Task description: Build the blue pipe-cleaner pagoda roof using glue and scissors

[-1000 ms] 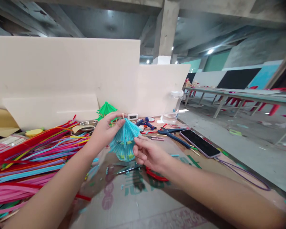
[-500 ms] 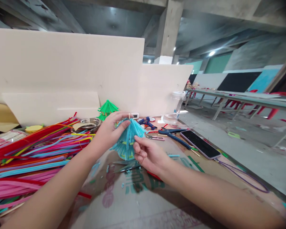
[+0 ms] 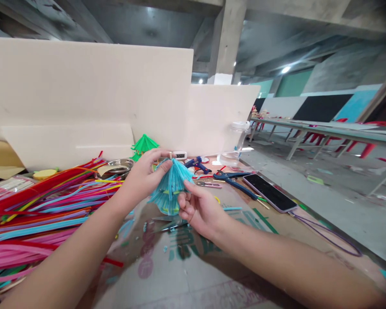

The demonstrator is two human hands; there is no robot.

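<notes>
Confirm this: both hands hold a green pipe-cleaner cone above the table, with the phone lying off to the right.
Wrong colour. In the head view, the cone held by the left hand and right hand is blue; the green one stands behind. The phone does lie right.

left: pipe cleaners [image 3: 48, 206] | right: phone [image 3: 270, 192] | front: bare mat [image 3: 193, 274]

Left hand [image 3: 143, 174] pinches top of blue pipe-cleaner cone [image 3: 170, 185], right hand [image 3: 197, 209] grips its lower edge, above table [image 3: 193, 274]; pipe cleaners [image 3: 41, 214] lie left, phone [image 3: 270, 192] and pliers [image 3: 233, 180] right, green cone [image 3: 143, 145] behind.
</notes>
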